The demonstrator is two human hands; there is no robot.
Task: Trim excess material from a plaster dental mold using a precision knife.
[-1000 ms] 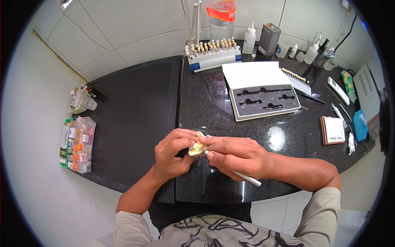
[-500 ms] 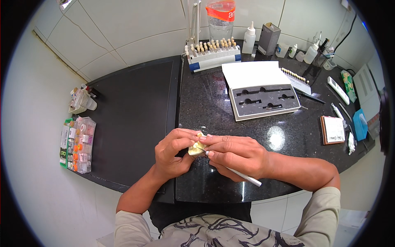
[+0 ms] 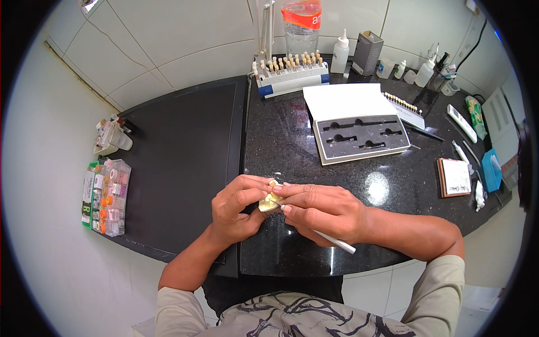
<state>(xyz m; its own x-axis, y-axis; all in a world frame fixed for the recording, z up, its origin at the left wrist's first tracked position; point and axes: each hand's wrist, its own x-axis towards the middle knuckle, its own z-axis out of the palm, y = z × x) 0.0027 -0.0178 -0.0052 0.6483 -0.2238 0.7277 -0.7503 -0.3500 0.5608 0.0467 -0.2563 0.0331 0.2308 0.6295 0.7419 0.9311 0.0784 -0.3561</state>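
Observation:
My left hand [image 3: 240, 205] is closed around a small pale-yellow dental model [image 3: 269, 202], held above the near part of the black counter. My right hand [image 3: 323, 210] pinches a slim white-handled tool [image 3: 337, 241], whose handle sticks out below the palm toward the lower right. Its working tip lies at the model's right side, mostly hidden by my fingers. The right index fingertip also rests against the upper part of the model, close to the left fingertips.
An opened case [image 3: 362, 137] with dark cut-outs lies beyond my hands. Behind it stand a tooth shade guide [image 3: 292, 81], a white squeeze bottle [image 3: 340, 53] and a grey box [image 3: 368, 53]. A wood-edged pad [image 3: 453, 177] is at right, a clear box of jars [image 3: 115, 196] at left.
The model has tilted slightly between my fingers, and the tool's handle has shifted a touch. Both hands otherwise keep their places.

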